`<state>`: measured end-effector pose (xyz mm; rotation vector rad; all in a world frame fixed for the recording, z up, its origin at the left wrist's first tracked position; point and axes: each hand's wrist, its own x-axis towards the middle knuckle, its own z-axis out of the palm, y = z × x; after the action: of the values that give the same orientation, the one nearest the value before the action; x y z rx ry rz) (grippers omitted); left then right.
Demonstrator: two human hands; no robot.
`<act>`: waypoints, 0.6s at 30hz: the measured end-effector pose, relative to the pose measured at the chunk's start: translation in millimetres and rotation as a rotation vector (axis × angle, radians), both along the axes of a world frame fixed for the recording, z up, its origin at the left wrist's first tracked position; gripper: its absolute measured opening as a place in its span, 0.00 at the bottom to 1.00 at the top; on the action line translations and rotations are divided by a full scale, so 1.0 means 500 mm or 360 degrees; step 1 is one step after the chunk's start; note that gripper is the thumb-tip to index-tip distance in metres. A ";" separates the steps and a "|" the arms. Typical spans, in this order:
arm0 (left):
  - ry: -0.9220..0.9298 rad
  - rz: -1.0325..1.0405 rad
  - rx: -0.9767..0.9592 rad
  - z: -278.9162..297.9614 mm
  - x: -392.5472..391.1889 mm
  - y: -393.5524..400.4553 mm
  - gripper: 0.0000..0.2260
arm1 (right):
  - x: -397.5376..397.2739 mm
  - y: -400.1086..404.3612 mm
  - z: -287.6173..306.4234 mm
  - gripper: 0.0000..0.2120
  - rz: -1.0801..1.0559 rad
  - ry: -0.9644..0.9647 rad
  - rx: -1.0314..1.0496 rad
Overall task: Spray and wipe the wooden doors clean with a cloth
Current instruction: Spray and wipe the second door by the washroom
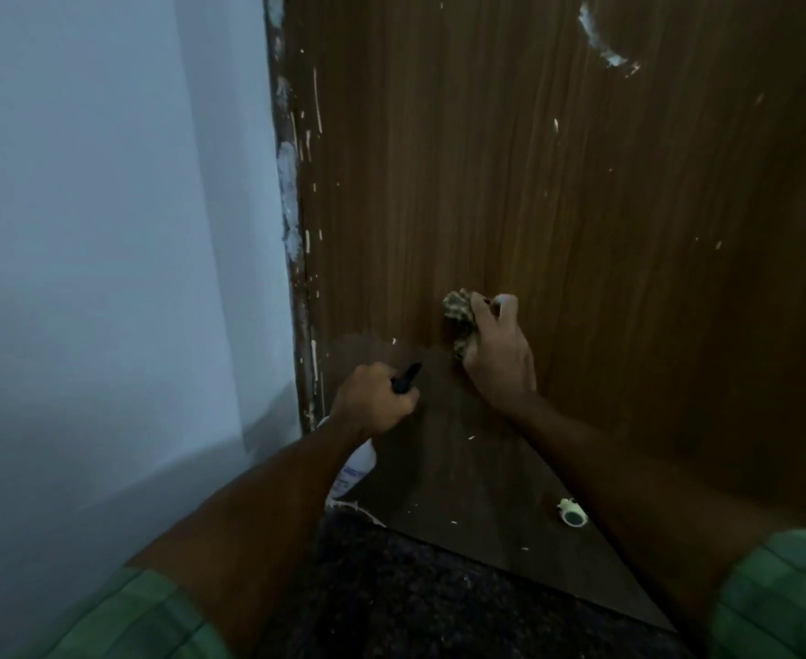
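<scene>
A brown wooden door [558,192] with white paint flecks fills the right of the view. My right hand [498,354] grips a crumpled patterned cloth [459,313] and holds it against the lower part of the door. My left hand [374,397] is wrapped round the black trigger head of a white spray bottle [355,470], nozzle pointing at the door. The bottle's body hangs below my fist, partly hidden by my forearm.
A pale wall [106,230] stands to the left, meeting the paint-smeared door frame [291,206]. A small round green-and-white doorstop [573,513] sits low on the door. Dark speckled floor [415,601] lies below.
</scene>
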<state>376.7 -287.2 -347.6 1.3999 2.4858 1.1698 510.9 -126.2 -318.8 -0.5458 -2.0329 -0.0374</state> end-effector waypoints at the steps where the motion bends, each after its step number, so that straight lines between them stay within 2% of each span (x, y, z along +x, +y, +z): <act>1: 0.0006 0.0021 -0.0037 0.008 -0.002 -0.010 0.09 | -0.001 0.003 -0.015 0.27 0.0016 -0.0091 0.0062; 4: 0.0061 0.0033 -0.0163 0.033 -0.011 -0.027 0.09 | -0.009 0.014 -0.050 0.31 0.0138 -0.0294 0.0152; 6: 0.0141 0.0074 -0.0244 0.048 -0.010 -0.026 0.09 | -0.018 0.019 -0.064 0.33 0.0178 -0.0248 0.0083; 9: 0.0111 0.0135 -0.0232 0.045 -0.018 -0.014 0.07 | -0.034 0.019 -0.076 0.29 0.0206 -0.0099 -0.0004; 13: -0.0106 0.0057 -0.0195 0.053 -0.027 0.012 0.04 | -0.053 0.021 -0.093 0.24 0.0215 -0.0042 0.0083; 16: -0.0164 -0.0072 -0.0190 0.073 -0.039 0.019 0.03 | -0.066 0.006 -0.107 0.24 0.0279 -0.0159 0.0082; 18: -0.0154 -0.0157 -0.0218 0.082 -0.055 0.018 0.05 | -0.083 -0.002 -0.124 0.26 0.0356 -0.0403 0.0165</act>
<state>349.3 -278.1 -306.7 1.3788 2.3531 1.0033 469.5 -127.3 -380.7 -0.2557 -2.3132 -0.0801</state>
